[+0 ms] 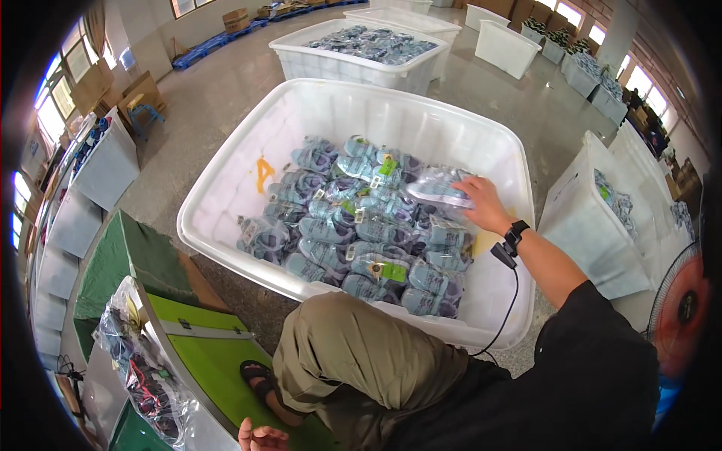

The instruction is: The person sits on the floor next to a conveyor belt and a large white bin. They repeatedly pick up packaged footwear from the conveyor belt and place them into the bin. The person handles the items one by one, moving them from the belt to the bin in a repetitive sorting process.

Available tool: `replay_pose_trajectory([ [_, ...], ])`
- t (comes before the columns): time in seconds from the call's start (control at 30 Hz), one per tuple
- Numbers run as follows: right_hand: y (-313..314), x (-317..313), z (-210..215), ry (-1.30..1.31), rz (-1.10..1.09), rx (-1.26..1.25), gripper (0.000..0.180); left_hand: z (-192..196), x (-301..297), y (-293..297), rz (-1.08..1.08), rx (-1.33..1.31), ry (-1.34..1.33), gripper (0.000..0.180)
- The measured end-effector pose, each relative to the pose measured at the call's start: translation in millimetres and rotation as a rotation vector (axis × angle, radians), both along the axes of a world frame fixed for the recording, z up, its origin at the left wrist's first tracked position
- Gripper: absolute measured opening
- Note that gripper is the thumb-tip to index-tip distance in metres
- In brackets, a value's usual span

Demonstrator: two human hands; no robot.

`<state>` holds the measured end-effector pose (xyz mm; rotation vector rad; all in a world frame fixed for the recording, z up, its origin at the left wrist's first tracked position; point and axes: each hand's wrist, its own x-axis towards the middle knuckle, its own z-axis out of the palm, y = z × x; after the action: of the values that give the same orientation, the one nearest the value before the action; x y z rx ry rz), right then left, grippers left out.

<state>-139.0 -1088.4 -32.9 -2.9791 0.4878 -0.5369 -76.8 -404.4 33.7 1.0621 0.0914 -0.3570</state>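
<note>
My right hand (481,201) is closed on the edge of a clear bag holding light blue shoes (440,188). That bag is at the right side of a large white plastic tub (210,184), above the other bagged shoes (327,229) lying in rows there. These are pale blue with purple, and some carry green tags. A black watch (515,234) and a small black device on a cable (502,255) are at my right wrist. My left hand (263,436) shows only partly at the lower edge, its fingers loosely bent and apart, with nothing visible in them.
Behind stands another white tub (353,71) full of bagged shoes; more tubs (594,210) line the right. A red fan (681,308) is close at my right. To the left are a green panel (214,361), more bagged shoes (150,391) and a blue stool (143,109).
</note>
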Motion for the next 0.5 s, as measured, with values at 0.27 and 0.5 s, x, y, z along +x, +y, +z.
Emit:
replay_pose_trajectory([
  [0.27,-9.1,-27.3,-82.9,0.23,-0.232,0.314,0.044,0.3,-16.4,43.0,0.036,0.169,0.036,0.038],
  [0.5,100.3,70.3,-1.4,0.017,0.185,0.892,0.037,25.4,-11.8,65.0,0.09,0.357,-0.023,0.032],
])
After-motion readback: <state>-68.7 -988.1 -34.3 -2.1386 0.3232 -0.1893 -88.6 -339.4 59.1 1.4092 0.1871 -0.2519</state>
